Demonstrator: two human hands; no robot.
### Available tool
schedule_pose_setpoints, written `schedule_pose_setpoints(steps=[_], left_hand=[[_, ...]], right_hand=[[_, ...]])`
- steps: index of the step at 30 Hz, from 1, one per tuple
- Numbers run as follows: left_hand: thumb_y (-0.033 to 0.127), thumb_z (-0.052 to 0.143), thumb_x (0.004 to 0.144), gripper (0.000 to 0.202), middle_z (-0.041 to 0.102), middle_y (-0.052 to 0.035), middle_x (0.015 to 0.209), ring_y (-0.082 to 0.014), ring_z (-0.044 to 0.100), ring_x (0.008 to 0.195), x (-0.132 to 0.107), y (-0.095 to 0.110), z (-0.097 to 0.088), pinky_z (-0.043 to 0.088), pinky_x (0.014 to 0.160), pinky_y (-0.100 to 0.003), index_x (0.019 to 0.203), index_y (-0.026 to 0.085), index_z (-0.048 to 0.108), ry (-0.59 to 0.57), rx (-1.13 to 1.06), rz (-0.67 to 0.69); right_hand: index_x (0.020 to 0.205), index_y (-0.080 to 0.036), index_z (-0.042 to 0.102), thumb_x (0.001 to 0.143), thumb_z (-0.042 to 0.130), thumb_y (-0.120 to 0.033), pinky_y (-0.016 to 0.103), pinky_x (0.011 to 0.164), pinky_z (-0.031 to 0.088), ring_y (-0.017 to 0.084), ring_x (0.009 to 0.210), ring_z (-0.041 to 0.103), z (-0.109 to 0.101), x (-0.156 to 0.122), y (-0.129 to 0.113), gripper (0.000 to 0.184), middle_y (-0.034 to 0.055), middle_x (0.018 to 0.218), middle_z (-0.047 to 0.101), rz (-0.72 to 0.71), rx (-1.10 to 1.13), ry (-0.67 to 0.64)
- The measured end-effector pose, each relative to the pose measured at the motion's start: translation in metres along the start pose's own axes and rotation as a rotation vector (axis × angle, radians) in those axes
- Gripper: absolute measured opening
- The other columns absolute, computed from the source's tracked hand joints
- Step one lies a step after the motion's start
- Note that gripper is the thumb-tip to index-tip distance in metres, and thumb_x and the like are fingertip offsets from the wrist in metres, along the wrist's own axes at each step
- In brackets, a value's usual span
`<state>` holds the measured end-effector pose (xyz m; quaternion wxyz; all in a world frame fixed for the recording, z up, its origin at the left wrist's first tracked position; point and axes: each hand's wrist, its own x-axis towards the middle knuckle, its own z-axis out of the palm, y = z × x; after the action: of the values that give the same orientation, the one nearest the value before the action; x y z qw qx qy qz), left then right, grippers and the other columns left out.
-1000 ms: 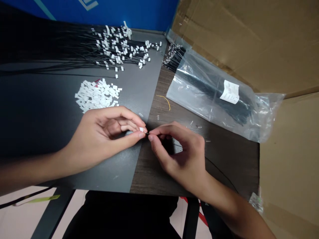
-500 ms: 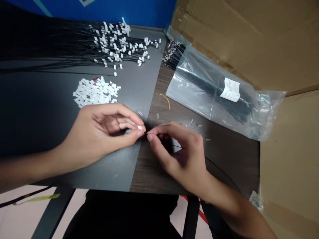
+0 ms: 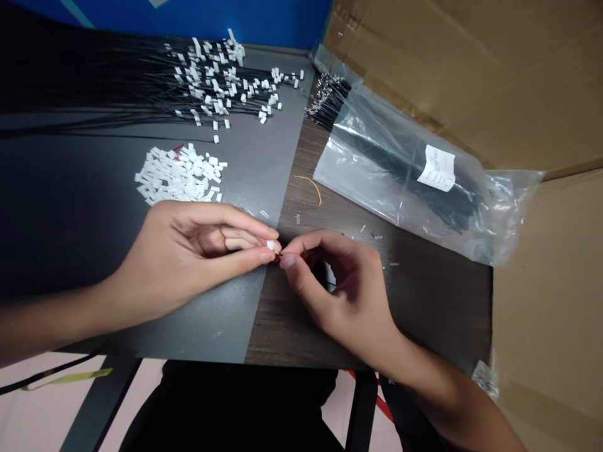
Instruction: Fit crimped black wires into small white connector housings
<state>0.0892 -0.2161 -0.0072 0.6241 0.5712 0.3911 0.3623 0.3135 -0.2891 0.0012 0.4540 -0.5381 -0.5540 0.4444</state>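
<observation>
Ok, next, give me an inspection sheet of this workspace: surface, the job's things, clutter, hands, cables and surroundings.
Surface: dark grey mat over a wood-grain tabletop.
Job's things: heap of loose white connectors; wires with connectors fanned out behind it.
Clutter: short yellow wire; small white bits on the wood.
Hands: left hand, fingers pinching a white connector; right hand, fingers pinching a thin black wire at it.
Cables: black wire bundle in a clear plastic bag.
Surroundings: cardboard sheets; blue board.
</observation>
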Motion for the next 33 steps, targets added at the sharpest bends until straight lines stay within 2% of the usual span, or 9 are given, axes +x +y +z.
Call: schedule_pose_setpoints(steps=[4, 6, 9, 13, 20, 26, 31, 33], left_hand=[[0.013, 0.107, 0.089, 0.027, 0.101, -0.0001, 0.105, -0.0256, 0.101, 0.094, -0.0003, -0.0022, -0.0025, 0.087, 0.100, -0.032, 0.101, 0.038, 0.106, -0.037, 0.024, 0.003], [0.018, 0.108, 0.090, 0.026, 0.100, 0.0005, 0.105, -0.0258, 0.101, 0.094, -0.0001, -0.0042, -0.0031, 0.086, 0.099, -0.031, 0.102, 0.041, 0.107, -0.040, 0.028, -0.011], [0.020, 0.109, 0.091, 0.026, 0.101, 0.0011, 0.107, -0.0243, 0.100, 0.094, 0.0000, -0.0067, -0.0029, 0.085, 0.097, -0.027, 0.105, 0.042, 0.107, -0.033, 0.033, -0.027], [0.023, 0.112, 0.090, 0.024, 0.101, 0.0003, 0.106, -0.0253, 0.100, 0.093, 0.0000, -0.0067, -0.0029, 0.086, 0.095, -0.028, 0.104, 0.042, 0.108, -0.024, 0.061, -0.034], [0.029, 0.113, 0.092, 0.019, 0.099, -0.0007, 0.103, -0.0256, 0.098, 0.094, -0.0002, -0.0075, -0.0052, 0.085, 0.091, -0.026, 0.103, 0.043, 0.108, -0.028, 0.105, 0.000], [0.015, 0.109, 0.092, 0.025, 0.100, -0.0019, 0.104, -0.0219, 0.098, 0.095, -0.0002, -0.0074, -0.0040, 0.084, 0.096, -0.025, 0.104, 0.037, 0.108, -0.041, 0.058, -0.003], [0.019, 0.111, 0.093, 0.019, 0.101, -0.0051, 0.107, -0.0229, 0.099, 0.093, 0.0012, -0.0064, -0.0032, 0.085, 0.096, -0.028, 0.105, 0.033, 0.108, -0.046, 0.059, -0.011], [0.016, 0.109, 0.093, 0.022, 0.101, -0.0032, 0.108, -0.0207, 0.099, 0.093, 0.0015, -0.0061, -0.0026, 0.084, 0.098, -0.024, 0.106, 0.034, 0.108, -0.057, 0.043, -0.015]], right_hand=[[0.092, -0.022, 0.088, 0.102, 0.097, -0.020, 0.025, 0.070, 0.067, 0.016, 0.076, 0.082, -0.0025, 0.0029, -0.0007, 0.013, 0.0001, 0.085, 0.088, 0.069, 0.111, -0.029], [0.092, -0.022, 0.089, 0.099, 0.100, -0.019, 0.025, 0.072, 0.069, 0.016, 0.077, 0.083, -0.0032, 0.0039, -0.0002, 0.014, 0.0003, 0.086, 0.089, 0.080, 0.123, -0.034], [0.093, -0.023, 0.089, 0.103, 0.095, -0.017, 0.026, 0.072, 0.069, 0.016, 0.077, 0.083, -0.0022, 0.0030, -0.0004, 0.012, 0.0007, 0.088, 0.091, 0.037, 0.072, -0.009], [0.093, -0.024, 0.090, 0.105, 0.089, -0.019, 0.028, 0.070, 0.068, 0.016, 0.073, 0.081, -0.0003, 0.0009, -0.0021, 0.013, 0.0009, 0.087, 0.091, 0.013, -0.013, 0.016], [0.093, -0.024, 0.090, 0.106, 0.089, -0.021, 0.028, 0.068, 0.066, 0.016, 0.072, 0.079, -0.0003, 0.0011, -0.0014, 0.013, 0.0011, 0.087, 0.091, 0.023, -0.007, 0.012], [0.093, -0.023, 0.090, 0.104, 0.090, -0.018, 0.027, 0.071, 0.068, 0.015, 0.074, 0.082, 0.0000, 0.0013, -0.0019, 0.012, 0.0009, 0.088, 0.092, 0.009, 0.005, 0.008], [0.093, -0.024, 0.090, 0.105, 0.090, -0.019, 0.028, 0.070, 0.068, 0.016, 0.074, 0.081, -0.0013, 0.0018, -0.0017, 0.013, 0.0015, 0.088, 0.091, 0.028, -0.010, -0.002], [0.093, -0.023, 0.090, 0.105, 0.089, -0.018, 0.028, 0.070, 0.068, 0.016, 0.074, 0.081, -0.0015, 0.0021, -0.0017, 0.013, 0.0016, 0.088, 0.091, 0.026, -0.006, -0.005]])
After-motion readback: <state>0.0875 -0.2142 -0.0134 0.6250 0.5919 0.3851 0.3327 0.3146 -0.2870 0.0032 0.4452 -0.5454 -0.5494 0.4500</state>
